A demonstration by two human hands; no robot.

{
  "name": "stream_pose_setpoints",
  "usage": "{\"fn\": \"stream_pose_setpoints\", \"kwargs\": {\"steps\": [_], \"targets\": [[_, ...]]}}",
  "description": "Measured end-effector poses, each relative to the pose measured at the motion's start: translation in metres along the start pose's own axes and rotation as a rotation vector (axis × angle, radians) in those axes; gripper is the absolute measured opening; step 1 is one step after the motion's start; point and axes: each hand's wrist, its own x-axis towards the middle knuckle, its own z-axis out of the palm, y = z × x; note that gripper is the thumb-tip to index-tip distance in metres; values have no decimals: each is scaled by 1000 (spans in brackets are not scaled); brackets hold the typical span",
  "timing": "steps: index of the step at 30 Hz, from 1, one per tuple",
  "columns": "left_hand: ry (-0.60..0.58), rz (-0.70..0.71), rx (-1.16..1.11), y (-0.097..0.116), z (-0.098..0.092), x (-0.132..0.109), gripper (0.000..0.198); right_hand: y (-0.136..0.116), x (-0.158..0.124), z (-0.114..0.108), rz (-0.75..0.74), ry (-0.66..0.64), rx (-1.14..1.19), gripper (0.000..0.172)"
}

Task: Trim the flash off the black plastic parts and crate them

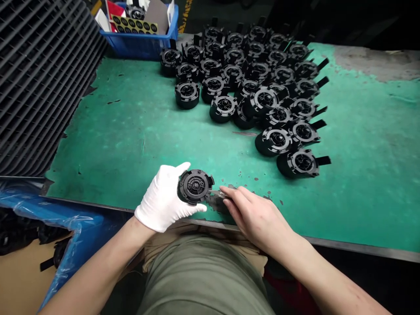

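Observation:
My left hand (pixel 164 197), in a white glove, is wrapped around a round black plastic housing (pixel 196 185) near the table's front edge. The ribbed circular face of the housing points up toward me. Bare and pinched closed, my right hand (pixel 251 210) grips a small knife (pixel 216 192) with a thin metal blade. Its tip reaches the right rim of the housing; whether it touches cannot be made out. The fingers hide most of the knife's handle.
Many similar black housings (pixel 223 107) stand grouped across the green table (pixel 131 131). A blue bin (pixel 141 43) holding stickers and parts is at the back left. Black slatted trays (pixel 42 78) are stacked at left. Below them sits a plastic-lined box (pixel 19 275) with black parts.

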Motion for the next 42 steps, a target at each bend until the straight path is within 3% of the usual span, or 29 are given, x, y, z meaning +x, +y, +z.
{"fn": "stream_pose_setpoints", "kwargs": {"steps": [3,7,15,26,31,35,42], "targets": [[54,136,-33,-9,5,9,128,-1,10,-1,6,-24,-128,29],[35,224,-113,-13,14,16,114,-8,17,-5,-10,-128,-270,37],[54,236,-157,-10,17,15,102,-8,13,-8,-50,-164,-249,45],[42,242,-194,-12,16,18,101,24,41,-25,-355,-306,-306,39],[48,247,-201,-13,16,19,100,29,51,-31,-432,-292,-326,35],[53,246,-197,-13,17,19,101,24,44,-27,-391,-274,-331,36],[30,206,-184,-13,17,18,102,-5,23,-22,-216,-266,-408,55]]}}
